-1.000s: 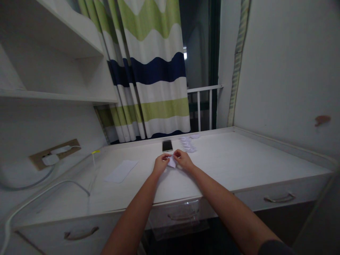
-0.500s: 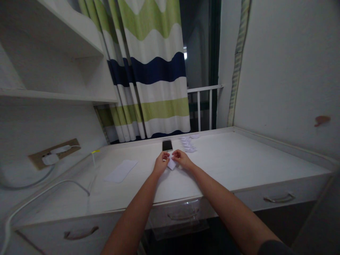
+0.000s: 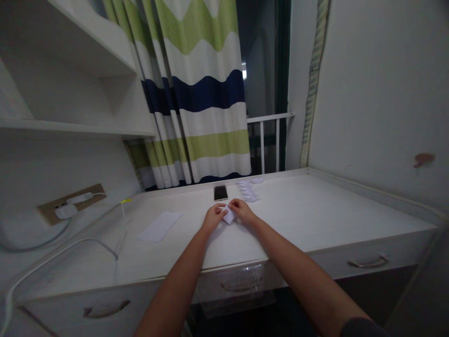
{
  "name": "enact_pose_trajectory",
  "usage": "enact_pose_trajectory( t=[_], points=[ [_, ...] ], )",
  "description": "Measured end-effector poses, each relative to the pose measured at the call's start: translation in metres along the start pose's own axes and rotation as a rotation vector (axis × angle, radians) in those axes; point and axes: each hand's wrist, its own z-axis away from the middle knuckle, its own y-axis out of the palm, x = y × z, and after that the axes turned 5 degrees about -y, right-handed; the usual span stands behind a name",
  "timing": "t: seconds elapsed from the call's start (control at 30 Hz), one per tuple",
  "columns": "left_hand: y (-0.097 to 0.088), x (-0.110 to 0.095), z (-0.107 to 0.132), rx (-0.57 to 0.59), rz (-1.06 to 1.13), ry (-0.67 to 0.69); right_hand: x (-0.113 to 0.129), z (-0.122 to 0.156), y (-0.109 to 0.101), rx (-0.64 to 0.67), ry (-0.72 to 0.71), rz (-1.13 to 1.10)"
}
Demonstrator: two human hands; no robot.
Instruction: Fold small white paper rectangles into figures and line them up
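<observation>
White desktop (image 3: pixel 298 210), small folded paper (image 3: pixel 229 216) pinched between fingers (image 3: pixel 234 204).

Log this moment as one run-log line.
left hand: holds folded white paper | right hand: holds folded white paper | nearby: smartphone, folded paper pieces

Two bare forearms (image 3: pixel 178 276) (image 3: pixel 298 267) extend farward, side by side | left hand (image 3: pixel 213 218) curled, fingers angled right | right hand (image 3: pixel 242 210) curled, fingers angled left | hands just apart, palms down
</observation>
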Motion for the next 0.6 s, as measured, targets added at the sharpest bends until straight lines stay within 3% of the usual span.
enact_pose_trajectory(
  t=[0.1, 0.27, 0.6],
  points=[
    [0.0, -0.0008, -0.0004, 0.033, 0.039, -0.05, 0.0016, 0.0001, -0.0001, -0.016, 0.034, -0.045],
    [-0.0036, -0.0012, -0.0021, -0.045, 0.034, -0.023, 0.008, 0.0011, -0.0023, 0.055, 0.178, -0.096],
    [-0.0039, 0.0008, -0.003, -0.022, 0.142, -0.054, 0.008, -0.0002, -0.0047, -0.046, 0.136, -0.086]
  ],
)
